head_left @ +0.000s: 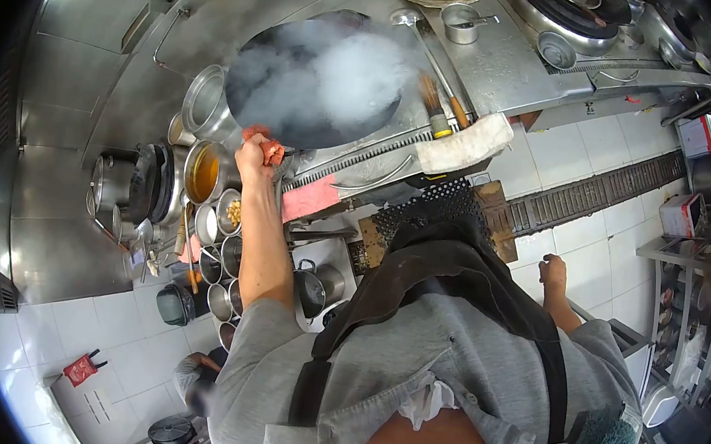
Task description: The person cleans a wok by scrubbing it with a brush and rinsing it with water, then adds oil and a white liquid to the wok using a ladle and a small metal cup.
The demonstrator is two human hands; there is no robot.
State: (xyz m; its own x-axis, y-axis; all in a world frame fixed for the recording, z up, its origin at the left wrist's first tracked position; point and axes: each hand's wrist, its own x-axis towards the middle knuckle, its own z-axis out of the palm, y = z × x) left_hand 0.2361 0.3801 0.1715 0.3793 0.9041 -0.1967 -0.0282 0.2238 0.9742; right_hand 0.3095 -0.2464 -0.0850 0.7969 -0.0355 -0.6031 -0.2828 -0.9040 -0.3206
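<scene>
A large dark wok sits on the steel range, with thick steam hiding most of its inside. My left hand is closed round a red cloth at the wok's near left edge; any handle beneath the cloth is hidden. My right hand hangs low at my right side, away from the range, its fingers curled; whether anything is in them is too small to tell. Right of the wok lie a brush and a ladle. A white towel drapes over the range's front edge.
Left of the wok stand a bowl of amber liquid, a steel strainer and several small pots. A pink cloth lies on the front edge. Another burner is at upper right. A person's sleeve shows at lower left.
</scene>
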